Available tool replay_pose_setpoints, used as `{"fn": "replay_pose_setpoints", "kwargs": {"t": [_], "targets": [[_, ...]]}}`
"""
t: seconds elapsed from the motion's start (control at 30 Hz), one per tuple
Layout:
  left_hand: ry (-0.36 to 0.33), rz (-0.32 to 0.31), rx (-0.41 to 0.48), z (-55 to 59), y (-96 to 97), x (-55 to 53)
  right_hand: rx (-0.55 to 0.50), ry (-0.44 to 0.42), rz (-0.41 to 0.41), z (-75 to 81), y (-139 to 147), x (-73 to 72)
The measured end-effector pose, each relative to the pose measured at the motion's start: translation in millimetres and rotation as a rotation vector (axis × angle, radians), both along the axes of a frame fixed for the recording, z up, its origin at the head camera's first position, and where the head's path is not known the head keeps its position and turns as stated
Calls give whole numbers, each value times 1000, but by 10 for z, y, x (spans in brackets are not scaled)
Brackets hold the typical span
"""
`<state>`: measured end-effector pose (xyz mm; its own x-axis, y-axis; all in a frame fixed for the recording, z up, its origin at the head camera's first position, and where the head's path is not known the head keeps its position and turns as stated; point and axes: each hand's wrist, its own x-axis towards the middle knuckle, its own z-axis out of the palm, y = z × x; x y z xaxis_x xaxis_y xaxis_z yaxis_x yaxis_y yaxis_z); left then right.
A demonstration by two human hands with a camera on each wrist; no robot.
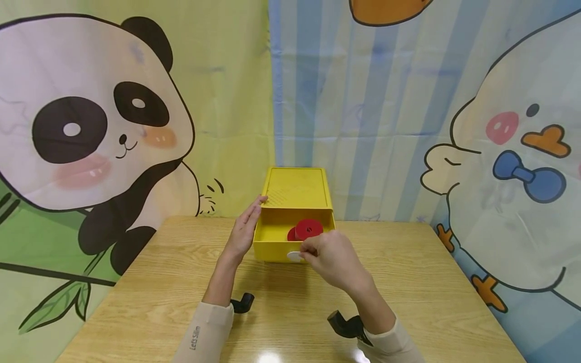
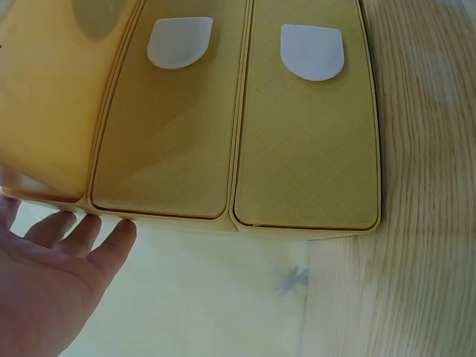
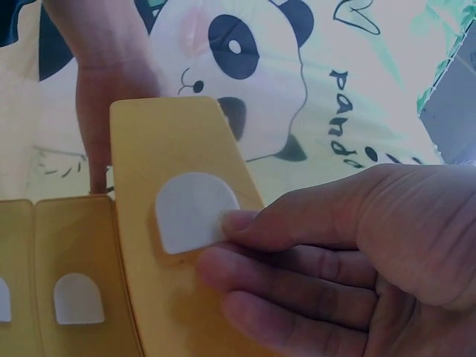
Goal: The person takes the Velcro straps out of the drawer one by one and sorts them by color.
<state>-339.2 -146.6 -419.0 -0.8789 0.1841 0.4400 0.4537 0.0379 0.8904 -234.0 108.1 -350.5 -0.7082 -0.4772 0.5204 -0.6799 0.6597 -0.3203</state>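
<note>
A yellow drawer cabinet (image 1: 297,187) stands at the back of the table, its top drawer (image 1: 272,251) pulled out. Inside the drawer lies a red roll (image 1: 309,228), with another red round piece (image 1: 291,235) partly hidden behind its left side. My right hand (image 1: 335,256) pinches the white pull tab (image 3: 192,212) on the drawer front between thumb and forefinger. Along the cabinet's left side, my left hand (image 1: 243,234) rests with extended fingers, the fingertips touching its edge in the left wrist view.
Two lower drawers, each with a white tab (image 2: 312,52), sit flush below the pulled-out one. The cabinet stands on a wooden table (image 1: 390,282). Behind it hang a panda curtain (image 1: 231,101) and a blue-striped curtain (image 1: 381,126). Black wrist mounts (image 1: 346,325) jut inward from both wrists.
</note>
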Motion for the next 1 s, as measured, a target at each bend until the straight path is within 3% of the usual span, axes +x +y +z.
{"fn": "replay_pose_setpoints", "kwargs": {"t": [0.77, 0.87, 1.0], "targets": [[-11, 20, -8, 1, 6, 1, 101, 28, 39, 82, 9, 171], [-13, 24, -6, 4, 9, -1, 83, 45, 35, 108, 27, 195], [-12, 19, -1, 8, 1, 1, -42, 144, 52, 149, 93, 200]]}}
